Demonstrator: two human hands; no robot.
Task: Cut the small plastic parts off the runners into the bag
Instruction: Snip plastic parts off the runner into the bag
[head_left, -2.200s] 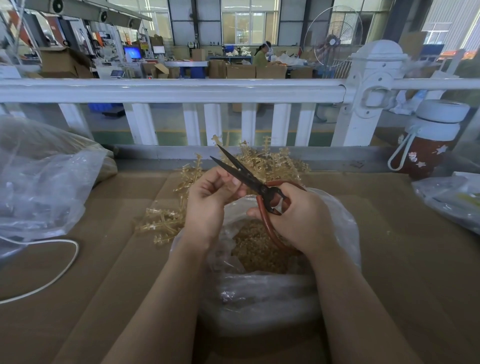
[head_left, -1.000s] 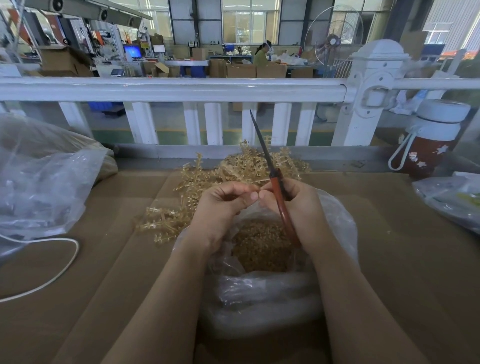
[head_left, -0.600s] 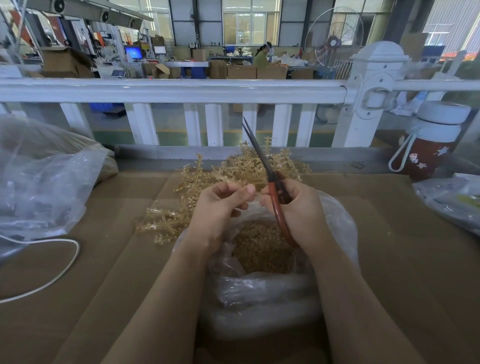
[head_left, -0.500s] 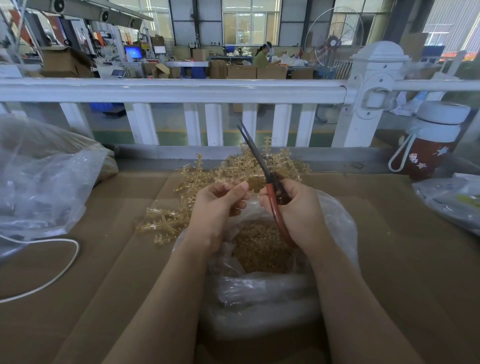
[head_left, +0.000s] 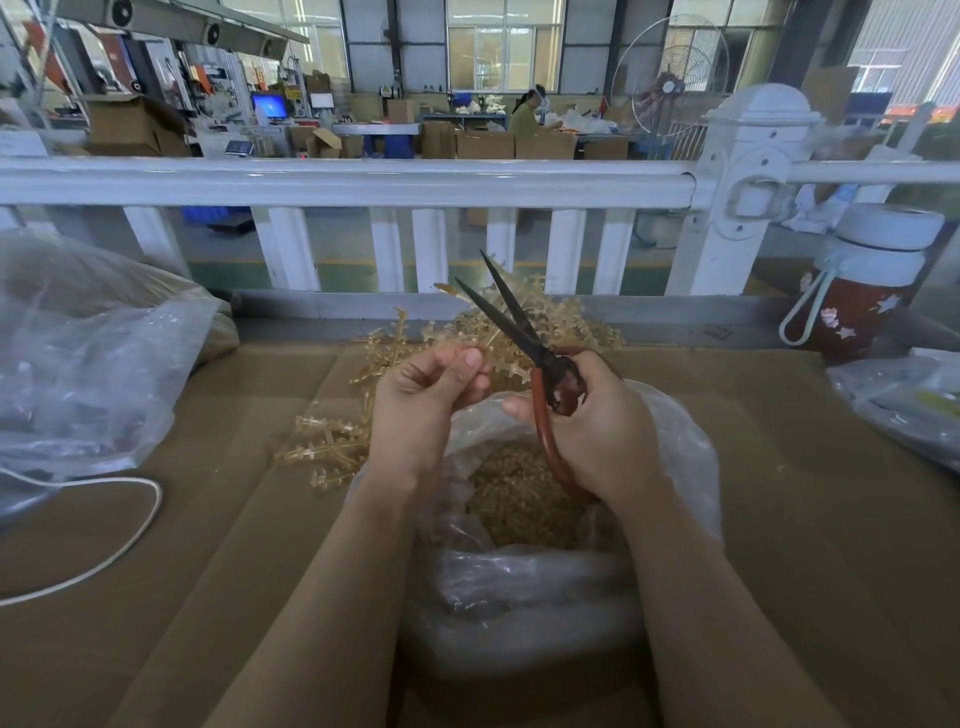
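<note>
right hand curls round the red handles of the scissors, blades slightly apart and pointing to 11 o'clock. left hand has fingers curled, thumb pressed to fingertips; what it pinches is too small to tell. both hover over the open bag of cut parts. runners lie piled on the cardboard at 12 and 10 o'clock of the bag. a bottle stands at 2 o'clock.
</note>
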